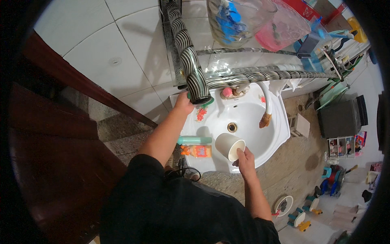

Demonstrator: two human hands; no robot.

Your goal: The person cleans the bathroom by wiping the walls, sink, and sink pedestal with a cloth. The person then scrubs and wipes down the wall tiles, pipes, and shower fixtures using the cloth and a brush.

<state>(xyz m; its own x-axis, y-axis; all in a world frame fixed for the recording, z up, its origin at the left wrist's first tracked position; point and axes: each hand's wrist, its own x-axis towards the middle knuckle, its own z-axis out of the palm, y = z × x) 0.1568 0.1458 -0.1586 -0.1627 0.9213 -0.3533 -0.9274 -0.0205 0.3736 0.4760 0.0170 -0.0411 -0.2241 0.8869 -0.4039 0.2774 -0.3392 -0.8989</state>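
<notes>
My right hand (245,160) pinches the rim of a white cup (229,145), which tilts over the near side of a white washbasin (221,164). Its opening faces toward me and to the right. My left hand (185,104) reaches to the basin's far left corner, beside the lower end of a striped, rope-like mirror frame (191,61). The frame hides its fingers, so their grip does not show. A bit of green (208,102) peeks out there. Between my arms, a teal tube (195,140) and an orange bottle (199,151) lie on the basin's left rim.
A curved white spout (268,99) with a brown wrapped tip hangs over the basin, near a pink knob (227,92). The drain (232,127) is brass-coloured. Above stand a clear container (227,24) and a pink one (280,30). A dark red door (61,162) is at left, a white bucket (283,205) at right.
</notes>
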